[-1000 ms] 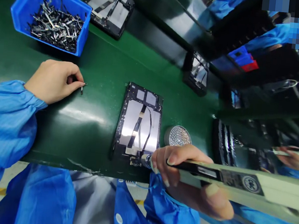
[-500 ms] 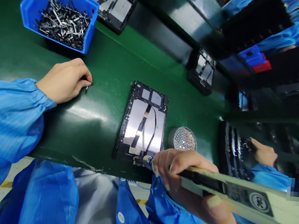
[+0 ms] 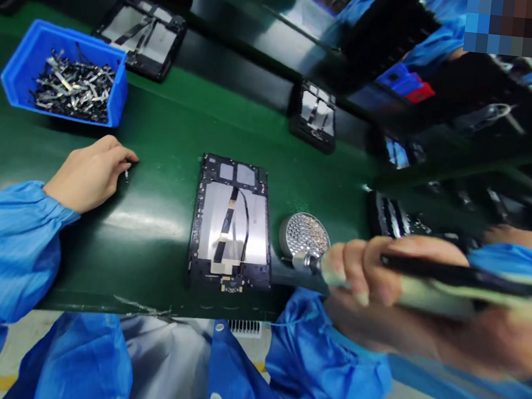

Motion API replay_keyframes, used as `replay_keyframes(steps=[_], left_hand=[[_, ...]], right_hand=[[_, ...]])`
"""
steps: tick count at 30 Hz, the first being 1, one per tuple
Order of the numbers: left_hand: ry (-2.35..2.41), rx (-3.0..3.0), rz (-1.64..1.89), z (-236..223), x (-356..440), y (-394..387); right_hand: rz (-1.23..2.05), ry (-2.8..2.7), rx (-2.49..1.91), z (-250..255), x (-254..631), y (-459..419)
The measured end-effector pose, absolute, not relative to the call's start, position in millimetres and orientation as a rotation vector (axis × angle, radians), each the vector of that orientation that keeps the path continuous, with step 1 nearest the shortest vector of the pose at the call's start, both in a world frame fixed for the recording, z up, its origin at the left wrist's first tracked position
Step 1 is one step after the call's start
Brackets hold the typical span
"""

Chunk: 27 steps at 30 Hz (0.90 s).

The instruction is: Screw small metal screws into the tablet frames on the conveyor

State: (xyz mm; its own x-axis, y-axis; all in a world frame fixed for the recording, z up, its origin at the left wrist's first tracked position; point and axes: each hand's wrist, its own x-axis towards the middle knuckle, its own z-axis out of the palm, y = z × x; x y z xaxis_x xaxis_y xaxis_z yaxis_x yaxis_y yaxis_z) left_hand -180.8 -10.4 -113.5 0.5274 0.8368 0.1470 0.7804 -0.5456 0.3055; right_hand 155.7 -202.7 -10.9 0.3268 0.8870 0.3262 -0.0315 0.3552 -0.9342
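My left hand (image 3: 90, 170) is closed in a pinch on a small dark and silver strip (image 3: 126, 175), just above the green bench. To its right lies an opened tablet (image 3: 257, 224), its silver inside facing up, with dark ribbon cables and a small board at the near end. My right hand (image 3: 395, 274) is wrapped round a pale electric screwdriver (image 3: 454, 299), partly blurred by motion. The screwdriver's metal tip end (image 3: 304, 261) is right of the tablet, by the near edge of a round tray of screws (image 3: 301, 234). Whether a screw sits on the bit is too small to tell.
A blue bin (image 3: 116, 94) full of small strips stands at the back left. More opened tablets (image 3: 161, 45) lie along the far side, another tablet (image 3: 319, 113) further right. At the right, a co-worker's hand (image 3: 511, 237) is near dark parts. The bench's front edge (image 3: 96, 303) runs before me.
My right hand and the screwdriver have moved right, off the tablet's near end and over to the screw tray. The view has shifted. My left hand still pinches the small strip.
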Motion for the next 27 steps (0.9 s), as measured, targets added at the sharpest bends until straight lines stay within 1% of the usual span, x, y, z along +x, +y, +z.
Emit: replay_keyframes(steps=[3, 6, 11, 14, 17, 21, 27], left_hand=[[1.315, 2.519, 0.49, -102.9, -178.3, -4.7], [1.311, 2.394, 0.53, -86.8, -165.8, 2.6], [1.227, 2.184, 0.62, -64.4, -122.9, 8.4], [1.099, 2.021, 0.707, -61.4, -92.7, 8.5], [1.046, 1.854, 0.694, -64.5, -70.4, 8.1], [1.103, 1.745, 0.626, -68.7, -62.1, 9.6], [1.172, 1.636, 0.689, -70.1, -67.2, 15.8]], right_hand=[[0.511, -0.923, -0.973, -22.9, 177.4, -174.9], [0.448, -0.797, -1.015, -41.0, 191.4, -155.5], [0.44, -0.668, -1.053, -64.9, 195.4, -148.1], [0.463, -0.649, -1.073, -69.2, 194.5, -147.4], [0.497, -0.658, -1.092, -70.6, 195.1, -146.2], [0.51, -0.706, -1.093, -72.2, 195.4, -146.4], [0.531, -0.779, -1.06, -71.2, 193.4, -148.0]])
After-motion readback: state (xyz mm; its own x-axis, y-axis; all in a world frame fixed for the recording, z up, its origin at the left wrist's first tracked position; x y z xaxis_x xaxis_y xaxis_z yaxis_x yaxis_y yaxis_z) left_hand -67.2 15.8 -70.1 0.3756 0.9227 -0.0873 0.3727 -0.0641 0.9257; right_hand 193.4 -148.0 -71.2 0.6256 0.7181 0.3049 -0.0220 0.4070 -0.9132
